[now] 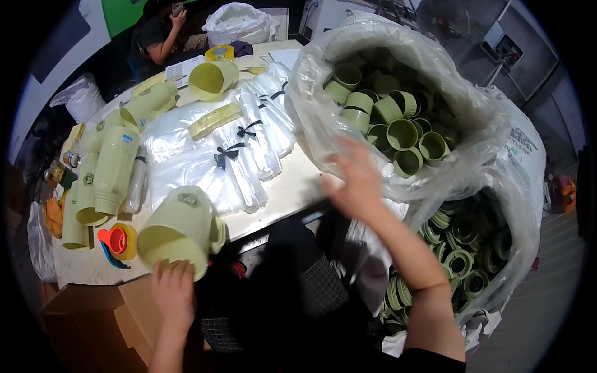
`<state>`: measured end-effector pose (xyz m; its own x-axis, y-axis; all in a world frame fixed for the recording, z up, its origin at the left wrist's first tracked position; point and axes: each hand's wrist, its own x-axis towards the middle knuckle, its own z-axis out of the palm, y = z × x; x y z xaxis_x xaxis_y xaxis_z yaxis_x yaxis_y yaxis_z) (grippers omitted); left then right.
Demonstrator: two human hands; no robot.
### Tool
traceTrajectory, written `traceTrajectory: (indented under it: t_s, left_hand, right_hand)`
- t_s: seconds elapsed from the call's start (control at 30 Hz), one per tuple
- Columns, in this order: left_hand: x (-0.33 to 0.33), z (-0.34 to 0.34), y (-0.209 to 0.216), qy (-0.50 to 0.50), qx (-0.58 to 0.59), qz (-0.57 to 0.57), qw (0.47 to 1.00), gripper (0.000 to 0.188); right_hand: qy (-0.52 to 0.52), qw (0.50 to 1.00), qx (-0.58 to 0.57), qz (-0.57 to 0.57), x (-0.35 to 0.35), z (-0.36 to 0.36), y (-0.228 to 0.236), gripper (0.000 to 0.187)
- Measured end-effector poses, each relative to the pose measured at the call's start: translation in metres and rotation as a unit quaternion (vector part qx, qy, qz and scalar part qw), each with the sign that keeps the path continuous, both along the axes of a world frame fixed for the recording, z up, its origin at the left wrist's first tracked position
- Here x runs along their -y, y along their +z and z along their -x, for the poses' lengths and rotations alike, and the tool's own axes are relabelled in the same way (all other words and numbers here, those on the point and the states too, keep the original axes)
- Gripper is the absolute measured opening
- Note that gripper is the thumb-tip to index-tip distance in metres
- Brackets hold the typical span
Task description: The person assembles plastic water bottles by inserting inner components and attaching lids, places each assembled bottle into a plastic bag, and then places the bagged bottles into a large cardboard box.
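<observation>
My left hand (174, 291) grips the rim of a pale green plastic flask shell (186, 217), fingers curled into its wide open mouth. The shell lies tilted at the table's front edge, its mouth towards me. A green handle-like part shows at its right side. My right hand (357, 177), smeared by motion, hangs beside a large clear plastic bag (311, 118) at the right. Whether its fingers hold anything cannot be made out. Inside that bag lie several pale green cups (402, 133), many with their openings up.
More green flask shells (114, 168) crowd the table's left. Bundled clear plastic sleeves (193, 168) cover its middle, under a yellowish strip (214, 120). Tape rolls (129, 242) sit nearby. Green rings (459, 263) fill a second bag. A cardboard box (93, 317) stands below. A person (158, 37) sits opposite.
</observation>
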<state>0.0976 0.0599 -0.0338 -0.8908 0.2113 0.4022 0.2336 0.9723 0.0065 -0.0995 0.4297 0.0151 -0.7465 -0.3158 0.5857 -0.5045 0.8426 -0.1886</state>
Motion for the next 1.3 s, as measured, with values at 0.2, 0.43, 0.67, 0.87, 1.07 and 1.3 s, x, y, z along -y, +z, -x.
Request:
traceTrajectory:
  t_s: [0.2,0.43,0.67,0.87,1.07,1.3]
  left_hand:
    - [0.014,0.004,-0.028,0.164,-0.115,-0.637,0.745,0.031]
    - [-0.047,-0.016,-0.033,0.138,-0.053,-0.848,0.509,0.031]
    - [-0.064,-0.055,-0.024,0.175,0.089,-0.867,0.458,0.035]
    - [-0.115,-0.05,0.003,-0.041,-0.207,-0.682,0.701,0.028]
    - [-0.058,-0.005,0.009,0.159,-0.076,-0.814,0.554,0.057]
    - [-0.144,0.03,-0.027,-0.165,0.221,-0.522,0.807,0.058]
  right_hand:
    - [-0.185,0.976,-0.017,-0.111,-0.187,0.072,-0.067,0.043]
    - [0.145,0.549,0.372,0.734,-0.038,-0.016,-0.095,0.053]
    - [0.337,0.808,0.216,0.431,0.028,-0.082,-0.074,0.056]
    - [0.16,0.539,0.412,0.717,0.031,-0.119,-0.092,0.05]
    - [0.189,0.782,0.363,0.469,-0.003,-0.195,-0.098,0.055]
    - [-0.274,0.954,0.106,-0.065,-0.247,-0.22,-0.104,0.057]
